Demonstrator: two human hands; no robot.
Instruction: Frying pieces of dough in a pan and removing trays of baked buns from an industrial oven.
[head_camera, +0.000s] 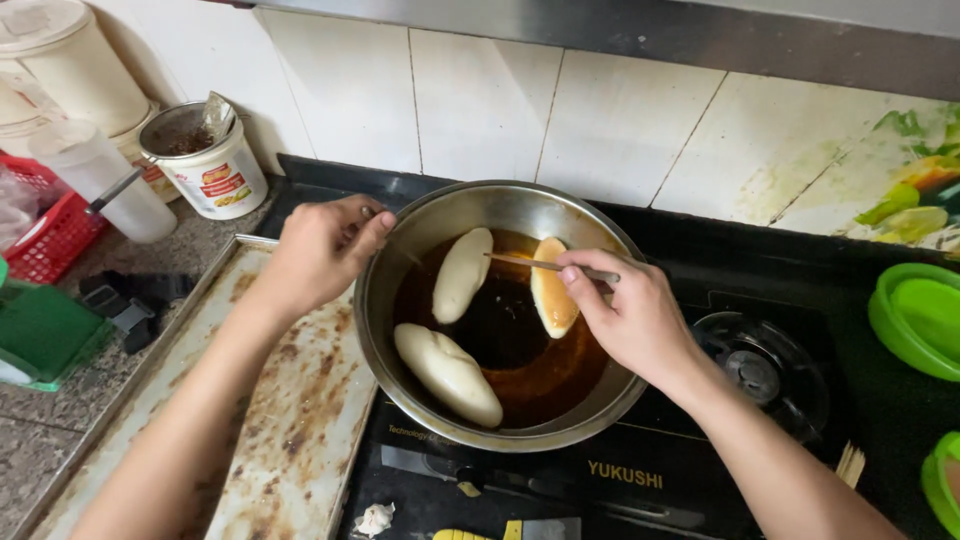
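Note:
A steel pot (390, 330) of dark oil sits on a black cooktop (640, 480). Three long dough pieces float in it: one pale at the upper left (462, 274), one pale at the lower left (448, 372), one golden-brown at the upper right (551, 292). My left hand (320, 250) grips the pot's left rim. My right hand (630, 315) pinches thin chopsticks (530, 264) whose tips reach over the golden piece.
A worn, stained metal tray (290, 420) lies left of the pot. A white tub (212, 165), plastic containers (95, 175) and a red basket (55, 230) stand at the back left. Green lids (915, 315) sit at the right. A second burner (760, 365) is right of the pot.

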